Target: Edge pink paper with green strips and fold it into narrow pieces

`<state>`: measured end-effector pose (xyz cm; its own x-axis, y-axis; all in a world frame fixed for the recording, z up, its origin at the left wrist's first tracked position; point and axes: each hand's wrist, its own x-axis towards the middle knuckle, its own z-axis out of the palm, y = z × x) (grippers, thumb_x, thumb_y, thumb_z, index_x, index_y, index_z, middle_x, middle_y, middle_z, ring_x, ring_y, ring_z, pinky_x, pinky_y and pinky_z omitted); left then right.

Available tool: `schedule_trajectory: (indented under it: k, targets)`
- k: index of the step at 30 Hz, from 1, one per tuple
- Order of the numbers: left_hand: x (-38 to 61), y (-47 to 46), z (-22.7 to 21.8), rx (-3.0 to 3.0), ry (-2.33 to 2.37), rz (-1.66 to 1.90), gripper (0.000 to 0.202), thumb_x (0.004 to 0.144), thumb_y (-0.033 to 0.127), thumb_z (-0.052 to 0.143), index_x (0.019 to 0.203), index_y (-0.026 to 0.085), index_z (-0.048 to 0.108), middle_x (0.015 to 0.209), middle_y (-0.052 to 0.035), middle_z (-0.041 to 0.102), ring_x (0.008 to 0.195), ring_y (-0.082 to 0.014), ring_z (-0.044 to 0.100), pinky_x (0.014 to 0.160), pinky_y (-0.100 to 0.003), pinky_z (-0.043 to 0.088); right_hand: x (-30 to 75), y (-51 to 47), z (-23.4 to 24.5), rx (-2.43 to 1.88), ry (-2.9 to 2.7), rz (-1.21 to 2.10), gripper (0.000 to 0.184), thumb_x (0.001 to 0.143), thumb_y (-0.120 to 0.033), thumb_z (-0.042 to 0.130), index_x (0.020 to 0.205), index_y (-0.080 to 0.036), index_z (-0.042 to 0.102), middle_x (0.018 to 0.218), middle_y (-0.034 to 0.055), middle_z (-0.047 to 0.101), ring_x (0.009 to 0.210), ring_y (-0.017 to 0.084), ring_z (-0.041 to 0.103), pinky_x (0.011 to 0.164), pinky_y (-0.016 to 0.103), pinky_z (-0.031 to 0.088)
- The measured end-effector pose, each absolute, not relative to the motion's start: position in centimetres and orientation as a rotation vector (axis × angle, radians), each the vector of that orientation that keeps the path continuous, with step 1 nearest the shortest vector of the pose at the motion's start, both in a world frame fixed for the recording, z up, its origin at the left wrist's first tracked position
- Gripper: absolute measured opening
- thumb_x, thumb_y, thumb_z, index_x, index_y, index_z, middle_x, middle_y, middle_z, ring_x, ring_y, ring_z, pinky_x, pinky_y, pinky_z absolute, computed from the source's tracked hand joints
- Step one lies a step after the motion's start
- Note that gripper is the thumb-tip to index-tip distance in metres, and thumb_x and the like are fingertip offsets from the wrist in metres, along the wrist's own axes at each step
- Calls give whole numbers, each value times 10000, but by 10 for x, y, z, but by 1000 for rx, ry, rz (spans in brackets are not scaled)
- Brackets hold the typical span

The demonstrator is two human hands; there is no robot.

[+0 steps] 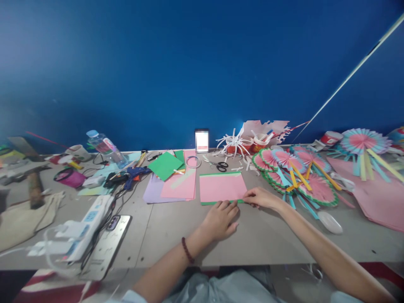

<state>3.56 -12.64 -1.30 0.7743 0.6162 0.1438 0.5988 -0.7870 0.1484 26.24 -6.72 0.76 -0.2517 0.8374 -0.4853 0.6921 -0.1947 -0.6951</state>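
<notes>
A pink sheet of paper (222, 187) lies flat on the table, with a green strip along its far edge and another along its near edge. My left hand (221, 219) rests palm down at the near edge, fingers spread over the green strip (207, 203). At the right near corner, my right hand (259, 198) has its thumb and fingers pinched on the strip's end. Just beyond the sheet lie black-handled scissors (221, 166) and a roll of tape (192, 161).
Green squares (166, 165) and purple paper (158, 191) lie to the left. Pleated paper fans (317, 187) and a white mouse-shaped object (330, 222) sit right. A power strip (90, 227), phone (109, 242), glue gun (134, 176), bottle (107, 149) and hammer (35, 185) occupy the left side.
</notes>
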Motion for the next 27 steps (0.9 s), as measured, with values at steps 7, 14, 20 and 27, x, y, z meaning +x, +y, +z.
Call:
schedule_trajectory:
  k: [7, 14, 20, 27]
  targets:
    - [35, -127, -14, 2858, 981, 320, 471, 893, 426, 440, 1301, 192, 443, 1419, -77, 443, 1167, -239, 449, 981, -385, 357, 267, -65, 5, -1779, -1781, 1471, 320, 658, -389, 671, 847, -131, 646, 535, -3, 562, 492, 113, 510, 433, 207, 391]
    - [35, -126, -13, 2863, 979, 306, 477, 893, 428, 437, 1300, 179, 439, 1423, -80, 440, 1166, -242, 445, 977, -386, 364, 275, -66, 0, -1729, -1787, 1412, 289, 643, -417, 629, 789, -181, 550, 589, -25, 574, 512, 110, 527, 446, 204, 401]
    - [35, -126, -15, 2846, 988, 297, 482, 898, 443, 417, 1310, 193, 430, 1428, -72, 435, 1169, -242, 447, 986, -387, 353, 273, -72, -2, -1769, -1885, 1232, 174, 703, -347, 582, 746, -182, 550, 557, -30, 562, 463, 94, 484, 415, 191, 376]
    - [36, -126, -19, 2842, 983, 323, 484, 895, 435, 426, 1310, 186, 435, 1433, -68, 433, 1177, -240, 440, 991, -388, 353, 265, -73, 4, -1822, -1905, 1180, 71, 716, -244, 563, 705, -184, 526, 511, -46, 533, 407, 91, 477, 379, 190, 391]
